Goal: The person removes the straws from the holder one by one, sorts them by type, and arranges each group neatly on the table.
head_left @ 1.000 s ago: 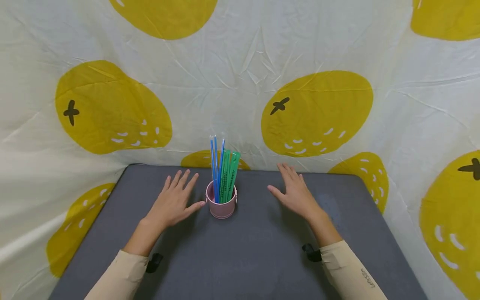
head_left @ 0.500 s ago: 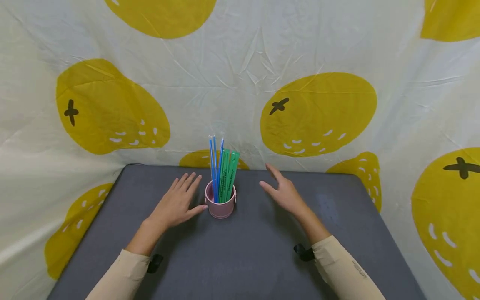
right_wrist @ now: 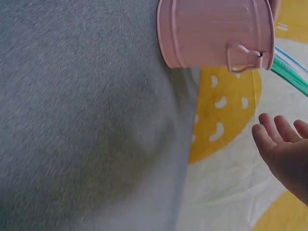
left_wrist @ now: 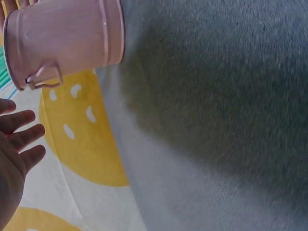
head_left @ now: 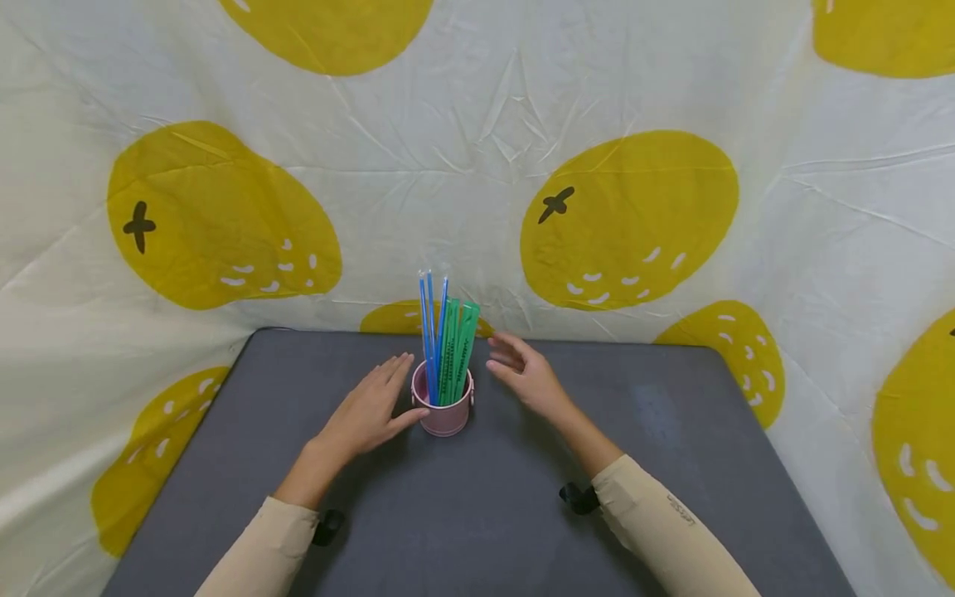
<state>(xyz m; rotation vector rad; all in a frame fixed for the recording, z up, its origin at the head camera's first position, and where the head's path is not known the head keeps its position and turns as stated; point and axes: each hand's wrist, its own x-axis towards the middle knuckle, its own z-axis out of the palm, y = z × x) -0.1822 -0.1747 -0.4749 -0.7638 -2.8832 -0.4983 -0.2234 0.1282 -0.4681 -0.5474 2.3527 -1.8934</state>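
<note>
1. The pink bucket (head_left: 443, 409) stood upright at the centre of the frame on the grey surface (head_left: 477, 514), with blue straws (head_left: 427, 323) and green sticks (head_left: 457, 348) standing inside it.
2. The left hand (head_left: 369, 410) lay flat, fingers straight, thumb touching the bucket and gripping nothing.
3. The right hand (head_left: 522, 375) hovered relaxed and empty just right of the sticks.
4. Nothing was lifted yet; any grasp remained undone.
5. Compared with a second earlier, both hands had closed in on the bucket, the right hand most.
</note>
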